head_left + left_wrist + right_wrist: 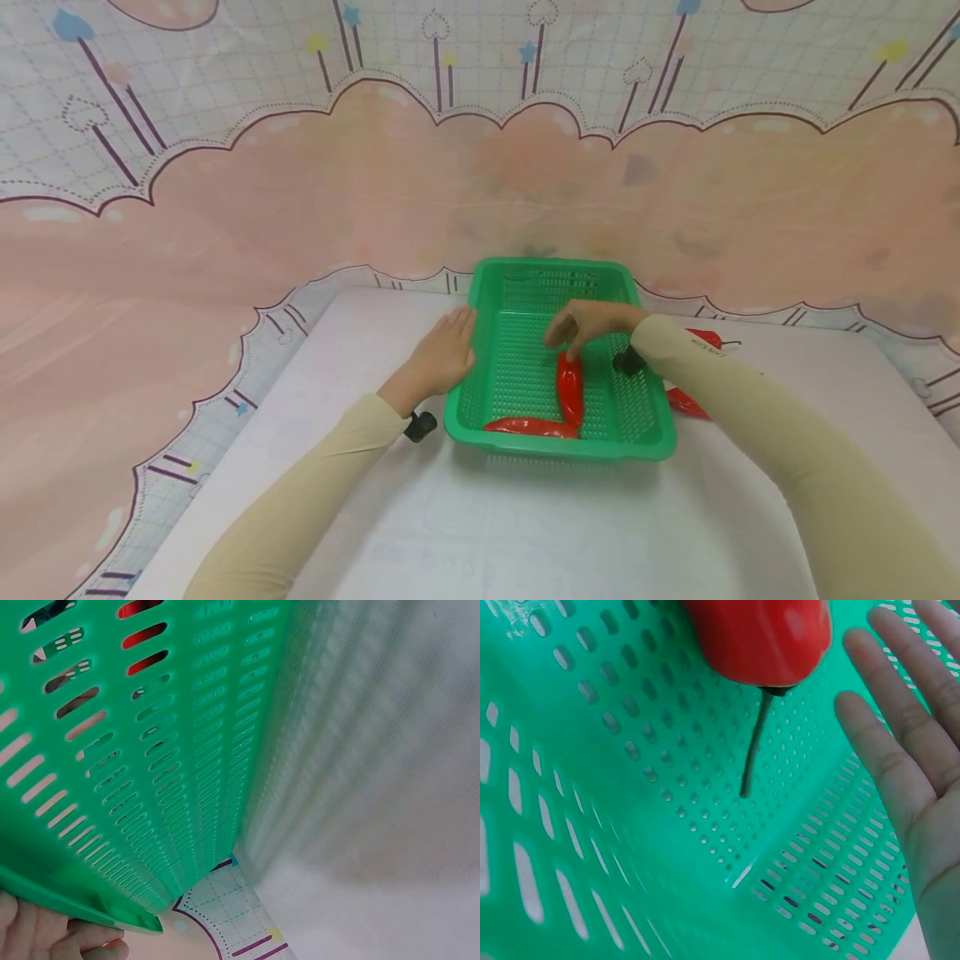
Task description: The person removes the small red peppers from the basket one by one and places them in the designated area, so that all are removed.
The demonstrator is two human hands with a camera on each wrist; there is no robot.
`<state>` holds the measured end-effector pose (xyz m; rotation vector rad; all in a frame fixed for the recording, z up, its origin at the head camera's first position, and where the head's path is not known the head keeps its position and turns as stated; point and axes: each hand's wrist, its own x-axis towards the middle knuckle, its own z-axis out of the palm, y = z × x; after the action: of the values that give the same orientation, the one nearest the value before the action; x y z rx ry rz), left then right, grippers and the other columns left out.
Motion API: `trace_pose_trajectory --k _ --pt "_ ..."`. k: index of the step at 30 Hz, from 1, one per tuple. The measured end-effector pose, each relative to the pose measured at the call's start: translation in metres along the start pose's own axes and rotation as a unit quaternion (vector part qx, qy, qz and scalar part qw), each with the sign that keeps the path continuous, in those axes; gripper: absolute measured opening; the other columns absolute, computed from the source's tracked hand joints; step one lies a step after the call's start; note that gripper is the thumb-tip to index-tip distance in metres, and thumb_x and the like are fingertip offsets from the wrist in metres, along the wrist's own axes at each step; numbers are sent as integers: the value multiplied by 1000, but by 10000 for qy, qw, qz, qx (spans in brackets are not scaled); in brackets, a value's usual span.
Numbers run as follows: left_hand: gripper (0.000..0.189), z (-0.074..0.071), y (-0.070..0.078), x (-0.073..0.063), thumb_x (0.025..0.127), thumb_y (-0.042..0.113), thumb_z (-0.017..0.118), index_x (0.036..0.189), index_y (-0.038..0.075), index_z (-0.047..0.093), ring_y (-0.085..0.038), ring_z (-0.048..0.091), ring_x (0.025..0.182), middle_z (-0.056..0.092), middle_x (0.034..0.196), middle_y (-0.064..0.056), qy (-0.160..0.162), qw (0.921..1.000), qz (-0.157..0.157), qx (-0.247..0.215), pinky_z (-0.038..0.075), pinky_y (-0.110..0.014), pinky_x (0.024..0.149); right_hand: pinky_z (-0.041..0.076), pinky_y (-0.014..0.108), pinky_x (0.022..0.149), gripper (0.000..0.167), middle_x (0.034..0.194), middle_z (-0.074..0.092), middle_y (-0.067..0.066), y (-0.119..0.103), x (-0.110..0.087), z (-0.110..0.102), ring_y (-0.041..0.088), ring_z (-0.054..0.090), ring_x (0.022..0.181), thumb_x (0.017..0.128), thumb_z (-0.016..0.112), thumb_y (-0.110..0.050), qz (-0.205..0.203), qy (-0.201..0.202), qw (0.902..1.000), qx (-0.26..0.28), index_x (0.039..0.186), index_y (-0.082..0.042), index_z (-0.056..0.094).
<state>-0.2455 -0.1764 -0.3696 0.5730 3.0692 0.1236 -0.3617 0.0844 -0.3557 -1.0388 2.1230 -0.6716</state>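
Note:
A green perforated plastic basket (pixel 558 448) stands on the white table with two glossy red chili peppers inside. One chili pepper (pixel 528 427) lies along the near wall; the other (pixel 570 398) points away from me, its near end by the first. Over its far end hovers my right hand (pixel 588 323). In the right wrist view that hand's fingers (pixel 900 724) are extended, apart from the pepper (pixel 765 637) and its thin dark stem; the thumb is out of sight there. My left hand (pixel 442 354) rests against the basket's left rim, fingers extended.
Right of the basket, partly covered by my right sleeve (pixel 750 408), lie a stemmed red pepper (pixel 705 337) and another red pepper (pixel 686 404). A patterned pink and white cloth (pixel 420 192) hangs behind the table (pixel 525 525). Small black cameras (pixel 421 427) sit at both wrists.

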Motion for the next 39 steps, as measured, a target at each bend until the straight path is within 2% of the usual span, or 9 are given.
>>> trace_pose_trajectory --k 5,11,18,24,39 --pt "61 0 0 0 95 20 28 146 -10 13 -35 11 146 13 155 -25 -20 10000 1 -11 13 -43 121 47 44 102 39 121 65 17 6 5 3 31 59 116 78 73 -5 -30 25 9998 -169 116 1 65" --pt "60 0 0 0 95 19 27 146 -10 14 -35 12 146 14 155 -25 -7 10000 0 33 14 -44 121 51 40 97 37 118 66 18 10 8 5 31 60 114 78 71 -2 -2 -126 9997 -192 115 3 65" --pt "61 0 1 -1 95 20 27 147 -9 13 -36 14 145 13 155 -25 -14 10000 14 64 15 -44 121 54 35 92 30 108 71 12 9 11 9 22 65 103 77 72 -2 245 -259 9985 -413 107 -3 70" --pt "61 0 1 -1 95 20 27 146 -10 14 -37 15 145 15 154 -26 35 10000 31 33 16 -44 120 55 34 90 25 104 72 8 9 14 12 17 66 97 77 73 -3 513 -127 9970 -568 102 -5 73" --pt "61 0 1 -1 94 19 26 146 -10 14 -35 12 146 14 155 -26 24 10000 11 -31 13 -42 121 55 34 89 19 101 73 11 11 13 10 21 67 98 78 73 -7 466 269 9952 -820 97 -3 74"
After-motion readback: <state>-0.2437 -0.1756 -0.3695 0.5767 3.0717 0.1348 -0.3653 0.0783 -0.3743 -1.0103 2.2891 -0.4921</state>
